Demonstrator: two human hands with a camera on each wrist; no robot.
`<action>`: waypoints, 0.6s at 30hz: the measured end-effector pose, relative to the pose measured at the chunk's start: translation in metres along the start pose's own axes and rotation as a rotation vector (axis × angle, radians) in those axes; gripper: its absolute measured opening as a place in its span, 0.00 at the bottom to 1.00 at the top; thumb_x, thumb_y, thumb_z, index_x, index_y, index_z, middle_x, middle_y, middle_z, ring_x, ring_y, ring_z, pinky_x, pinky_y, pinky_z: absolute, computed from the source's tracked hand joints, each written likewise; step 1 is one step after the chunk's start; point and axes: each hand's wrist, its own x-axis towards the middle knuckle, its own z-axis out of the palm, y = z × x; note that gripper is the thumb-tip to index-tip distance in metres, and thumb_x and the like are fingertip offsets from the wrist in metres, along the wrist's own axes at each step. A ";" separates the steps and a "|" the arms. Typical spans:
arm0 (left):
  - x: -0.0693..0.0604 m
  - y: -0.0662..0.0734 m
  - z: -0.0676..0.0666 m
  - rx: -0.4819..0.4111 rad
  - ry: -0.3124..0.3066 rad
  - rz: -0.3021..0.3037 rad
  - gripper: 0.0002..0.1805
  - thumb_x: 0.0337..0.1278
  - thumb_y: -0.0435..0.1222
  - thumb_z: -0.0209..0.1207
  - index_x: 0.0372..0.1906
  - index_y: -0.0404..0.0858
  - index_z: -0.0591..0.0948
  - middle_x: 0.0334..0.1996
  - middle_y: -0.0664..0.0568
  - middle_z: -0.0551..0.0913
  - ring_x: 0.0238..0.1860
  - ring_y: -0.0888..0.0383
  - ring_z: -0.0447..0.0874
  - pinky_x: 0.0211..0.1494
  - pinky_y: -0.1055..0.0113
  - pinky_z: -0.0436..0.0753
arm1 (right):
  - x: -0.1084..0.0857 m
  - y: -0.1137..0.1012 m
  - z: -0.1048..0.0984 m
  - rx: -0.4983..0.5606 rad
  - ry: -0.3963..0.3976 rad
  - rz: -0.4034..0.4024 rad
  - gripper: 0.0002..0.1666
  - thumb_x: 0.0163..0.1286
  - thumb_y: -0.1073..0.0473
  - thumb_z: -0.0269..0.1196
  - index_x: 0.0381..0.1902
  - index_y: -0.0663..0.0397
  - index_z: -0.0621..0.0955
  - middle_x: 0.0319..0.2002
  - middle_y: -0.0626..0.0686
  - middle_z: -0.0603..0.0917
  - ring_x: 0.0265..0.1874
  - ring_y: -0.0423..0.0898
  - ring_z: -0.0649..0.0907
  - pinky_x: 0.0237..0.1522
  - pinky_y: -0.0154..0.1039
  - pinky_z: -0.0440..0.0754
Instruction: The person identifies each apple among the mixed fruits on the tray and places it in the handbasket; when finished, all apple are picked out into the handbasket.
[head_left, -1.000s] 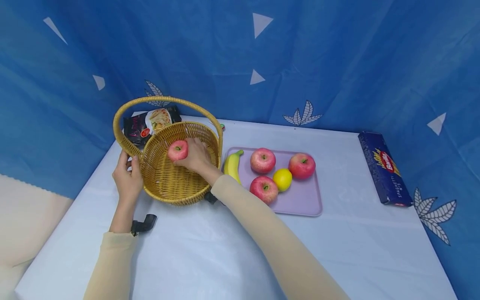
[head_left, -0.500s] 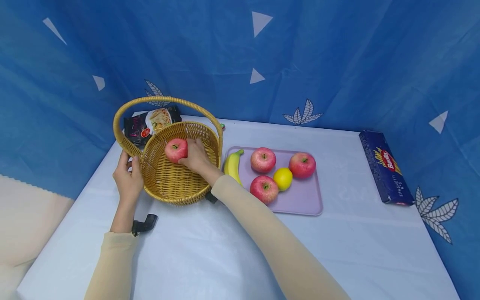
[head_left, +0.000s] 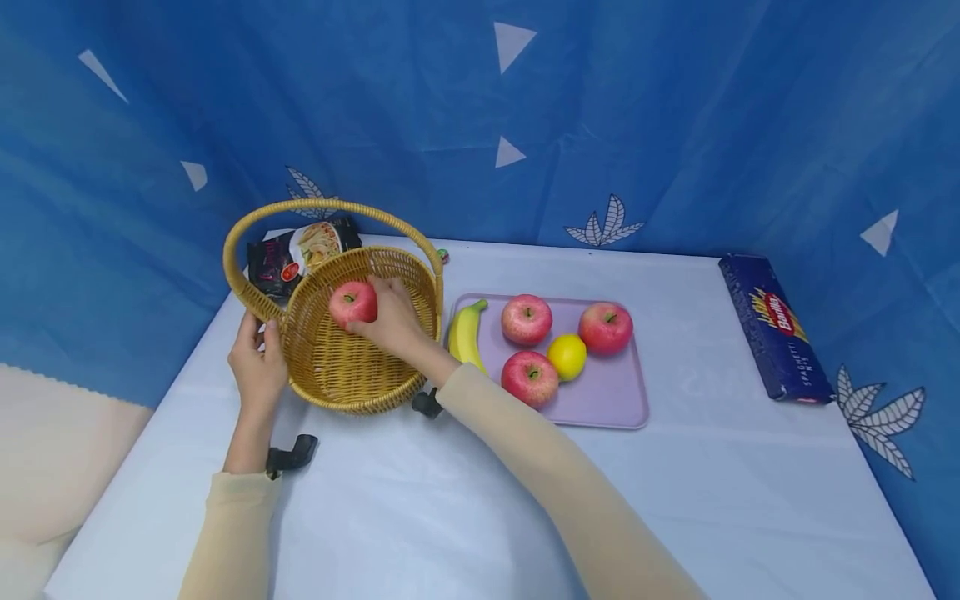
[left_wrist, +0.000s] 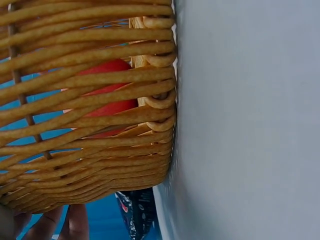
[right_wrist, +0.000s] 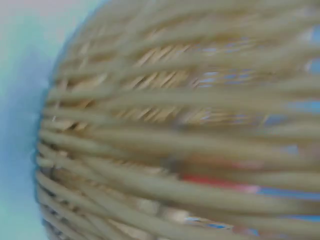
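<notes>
Inside the basket [head_left: 356, 364], the apple [head_left: 352, 306] is gripped by the nearer right hand [head_left: 396, 319]. The basket's left side is held by the left hand [head_left: 257, 364].

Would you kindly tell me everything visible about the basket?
The basket is round, golden-brown, woven from what looks like wicker, with an arched handle. It stands upright on the table, left of the tray. The left hand holds it near the handle; the right hand holds an apple inside.
</notes>
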 end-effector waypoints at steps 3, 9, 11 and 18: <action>-0.001 0.000 0.000 0.007 -0.002 -0.010 0.23 0.77 0.42 0.43 0.70 0.47 0.69 0.62 0.47 0.78 0.53 0.48 0.80 0.40 0.85 0.70 | -0.017 -0.006 -0.013 0.038 0.008 -0.038 0.48 0.60 0.49 0.72 0.73 0.55 0.63 0.64 0.54 0.70 0.62 0.46 0.73 0.63 0.37 0.76; 0.000 0.000 0.000 0.019 -0.003 -0.021 0.22 0.76 0.43 0.44 0.70 0.47 0.70 0.62 0.47 0.78 0.51 0.50 0.80 0.40 0.84 0.72 | -0.059 -0.010 -0.048 0.118 -0.023 -0.150 0.47 0.60 0.49 0.71 0.73 0.52 0.63 0.68 0.53 0.68 0.65 0.47 0.71 0.65 0.42 0.74; 0.000 0.000 -0.001 0.023 -0.004 -0.025 0.22 0.76 0.43 0.44 0.70 0.48 0.70 0.63 0.47 0.78 0.51 0.50 0.80 0.40 0.84 0.72 | -0.074 -0.006 -0.060 0.137 -0.030 -0.176 0.48 0.60 0.49 0.71 0.74 0.50 0.63 0.67 0.52 0.68 0.62 0.46 0.72 0.63 0.42 0.76; 0.000 -0.001 0.001 0.023 0.010 0.006 0.22 0.76 0.42 0.44 0.69 0.44 0.70 0.62 0.48 0.79 0.48 0.55 0.80 0.40 0.87 0.70 | -0.119 0.023 -0.100 0.219 0.028 -0.234 0.47 0.58 0.52 0.73 0.73 0.48 0.65 0.66 0.51 0.70 0.60 0.47 0.75 0.62 0.42 0.78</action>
